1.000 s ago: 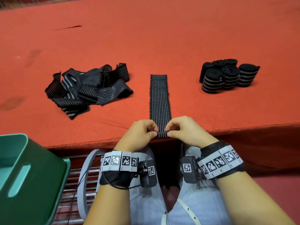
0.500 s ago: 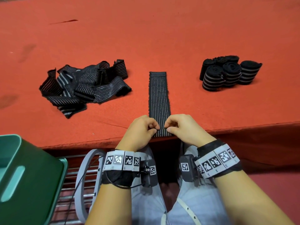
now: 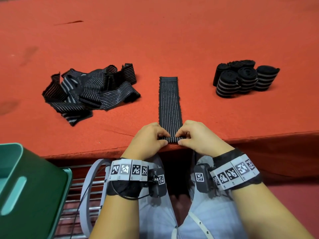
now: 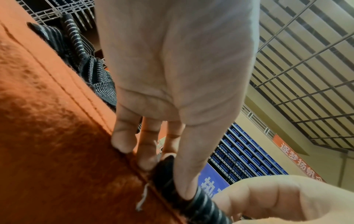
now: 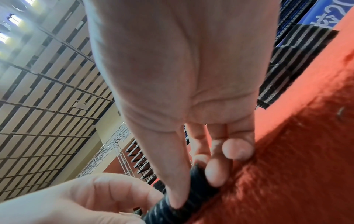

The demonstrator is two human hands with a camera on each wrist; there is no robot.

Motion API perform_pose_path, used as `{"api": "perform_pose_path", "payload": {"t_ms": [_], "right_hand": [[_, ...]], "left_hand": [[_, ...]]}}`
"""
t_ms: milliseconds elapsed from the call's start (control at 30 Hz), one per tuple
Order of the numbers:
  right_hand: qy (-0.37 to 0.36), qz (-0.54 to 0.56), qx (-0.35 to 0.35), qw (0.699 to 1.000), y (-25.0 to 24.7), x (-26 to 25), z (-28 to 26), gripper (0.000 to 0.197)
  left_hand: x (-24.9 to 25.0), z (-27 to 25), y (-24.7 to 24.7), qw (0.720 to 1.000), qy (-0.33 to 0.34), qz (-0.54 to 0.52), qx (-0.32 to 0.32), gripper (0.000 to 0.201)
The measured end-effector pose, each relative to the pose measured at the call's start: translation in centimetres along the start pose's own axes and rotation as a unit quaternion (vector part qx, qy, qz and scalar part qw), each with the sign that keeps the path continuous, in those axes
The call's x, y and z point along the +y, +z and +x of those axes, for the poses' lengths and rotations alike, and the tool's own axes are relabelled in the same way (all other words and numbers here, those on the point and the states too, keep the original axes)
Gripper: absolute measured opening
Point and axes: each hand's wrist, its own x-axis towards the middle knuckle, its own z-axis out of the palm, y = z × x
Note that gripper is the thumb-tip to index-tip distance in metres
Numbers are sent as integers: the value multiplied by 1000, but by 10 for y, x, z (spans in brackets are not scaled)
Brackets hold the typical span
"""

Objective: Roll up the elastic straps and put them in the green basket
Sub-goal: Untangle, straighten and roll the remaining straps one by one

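A black elastic strap with thin white stripes (image 3: 170, 102) lies flat on the red table, running away from me. Its near end is folded into a small tight roll (image 3: 170, 139) at the table's edge. My left hand (image 3: 151, 137) pinches the left side of that roll (image 4: 193, 201), thumb on the near side and fingertips on the far side. My right hand (image 3: 191, 135) pinches the right side of the roll (image 5: 184, 203) the same way. The green basket (image 3: 25, 190) stands at the lower left, below the table edge.
A loose heap of unrolled straps (image 3: 89, 91) lies on the table to the left. Several rolled straps (image 3: 241, 78) stand grouped at the right. The red table (image 3: 155, 40) stretches far back. A metal wire rack (image 3: 82, 200) sits beside the basket.
Both hands have turned the strap's near end over into a small roll; before, they only pinched the flat end at the table edge.
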Motion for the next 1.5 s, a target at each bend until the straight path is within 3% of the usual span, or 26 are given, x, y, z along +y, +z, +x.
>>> {"api": "perform_pose_path", "payload": {"t_ms": [233, 467, 600, 767, 900, 1000, 1133, 1500], "right_hand": [[23, 65, 14, 998, -3, 3, 6, 12], [25, 36, 12, 999, -7, 4, 18, 3], [26, 16, 20, 999, -5, 7, 26, 9], [34, 25, 32, 999, -4, 7, 29, 6], [30, 26, 46, 998, -3, 7, 29, 7], [25, 29, 27, 999, -5, 8, 28, 6], [14, 25, -10, 1000, -10, 9, 29, 22], [29, 52, -3, 998, -16, 14, 43, 17]], "left_hand": [[-2, 6, -3, 999, -30, -36, 3, 15], [0, 20, -5, 999, -32, 0, 10, 5], [-1, 24, -3, 999, -28, -20, 14, 15], [-4, 25, -4, 999, -18, -19, 24, 11], [-4, 23, -7, 1000, -25, -5, 9, 27], [-5, 25, -7, 1000, -18, 1, 14, 25], [-5, 28, -9, 1000, -14, 12, 8, 23], [-4, 40, -20, 998, -50, -24, -17, 9]]}}
